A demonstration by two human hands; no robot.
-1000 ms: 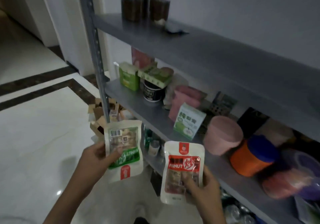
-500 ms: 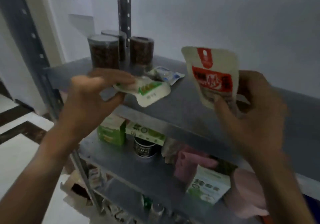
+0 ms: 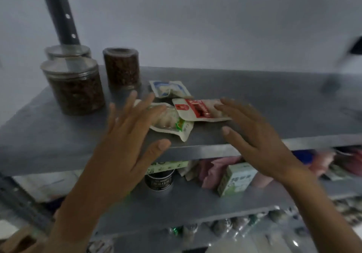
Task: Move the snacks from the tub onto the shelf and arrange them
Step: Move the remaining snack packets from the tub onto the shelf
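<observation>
Your left hand (image 3: 125,135) and right hand (image 3: 252,133) hover spread flat, holding nothing. Green packet (image 3: 172,122) and red packet (image 3: 197,109) lie overlapped near the shelf (image 3: 58,135) front edge; a careless nudge could tip them off.

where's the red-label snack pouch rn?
Head view: red-label pouch lies flat on the top shelf, overlapping the green-label pouch, under the right hand fingertips.
</observation>
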